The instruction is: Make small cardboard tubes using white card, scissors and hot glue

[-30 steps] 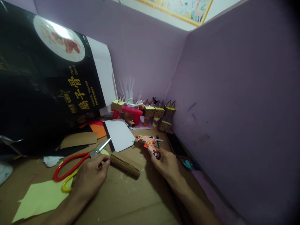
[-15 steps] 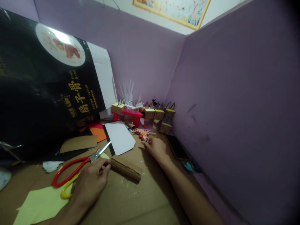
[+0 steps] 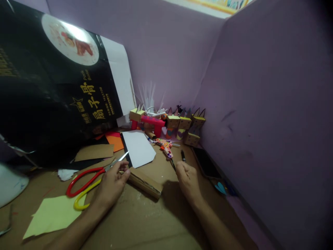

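My left hand (image 3: 111, 185) lies on the brown cardboard floor, its fingers pinched on the near end of a folded cardboard strip (image 3: 147, 183). Red and yellow scissors (image 3: 85, 180) lie just left of that hand, blades pointing at a white sheet (image 3: 139, 147). My right hand (image 3: 187, 178) rests to the right of the strip with its fingers curled. A thin dark cord runs from its fingertips to a colourful patterned glue gun (image 3: 165, 146) lying further back. A black pen (image 3: 183, 156) lies beside the cord.
A big black printed bag (image 3: 52, 90) leans at the left. Small paper box figures (image 3: 184, 123) and a pink block (image 3: 152, 121) stand in the corner of the purple walls (image 3: 260, 104). A dark phone (image 3: 206, 163), orange paper (image 3: 116, 141) and yellow-green paper (image 3: 52, 215) lie around.
My right hand carried the glue gun away from me, left it lying near the box figures, then drew back. My left hand kept its pinch on the cardboard strip.
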The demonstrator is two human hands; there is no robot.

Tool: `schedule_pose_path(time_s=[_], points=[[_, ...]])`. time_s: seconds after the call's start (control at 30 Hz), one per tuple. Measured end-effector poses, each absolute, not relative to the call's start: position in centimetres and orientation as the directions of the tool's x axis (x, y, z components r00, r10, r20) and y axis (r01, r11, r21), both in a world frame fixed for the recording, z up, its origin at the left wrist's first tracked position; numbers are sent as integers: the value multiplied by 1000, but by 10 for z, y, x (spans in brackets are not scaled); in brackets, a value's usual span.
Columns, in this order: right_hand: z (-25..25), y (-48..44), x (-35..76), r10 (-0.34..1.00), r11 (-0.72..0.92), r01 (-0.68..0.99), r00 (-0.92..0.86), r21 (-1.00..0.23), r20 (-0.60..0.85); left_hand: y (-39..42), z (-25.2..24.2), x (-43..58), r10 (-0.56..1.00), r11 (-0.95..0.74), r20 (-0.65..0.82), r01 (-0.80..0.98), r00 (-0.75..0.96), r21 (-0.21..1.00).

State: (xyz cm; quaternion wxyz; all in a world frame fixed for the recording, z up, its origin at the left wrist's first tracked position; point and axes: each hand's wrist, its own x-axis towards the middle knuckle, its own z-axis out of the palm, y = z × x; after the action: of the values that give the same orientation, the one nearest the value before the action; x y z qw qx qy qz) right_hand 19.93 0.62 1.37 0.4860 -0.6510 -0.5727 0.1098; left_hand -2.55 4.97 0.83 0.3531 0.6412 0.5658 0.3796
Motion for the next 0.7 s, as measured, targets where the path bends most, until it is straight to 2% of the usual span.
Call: schedule_pose_path(time_s=[0.1,0.23,0.33,0.43,0.57,0.7], points=[[11,7,198,895,177,546,257,-819,365,50,6,-22,994,-90,58,369,96,925],[12,6,192,933,210,311,218,-927,285,46,10,-17,998,-42,22,346,61,937],[16,6,191,949,137,197,256,-971,186,44,16,-16,998,63,-63,185,-3,981],[21,4,189,990,43,114,132,-993,58,42,19,-16,987,145,-146,-21,-67,989],[20,0,184,993,-5,25,122,-1000,-2,41,22,-17,982,78,-110,-202,-154,976],[17,-1,178,994,-56,-156,84,-986,-69,37,22,-16,982,20,-64,-236,-178,971]])
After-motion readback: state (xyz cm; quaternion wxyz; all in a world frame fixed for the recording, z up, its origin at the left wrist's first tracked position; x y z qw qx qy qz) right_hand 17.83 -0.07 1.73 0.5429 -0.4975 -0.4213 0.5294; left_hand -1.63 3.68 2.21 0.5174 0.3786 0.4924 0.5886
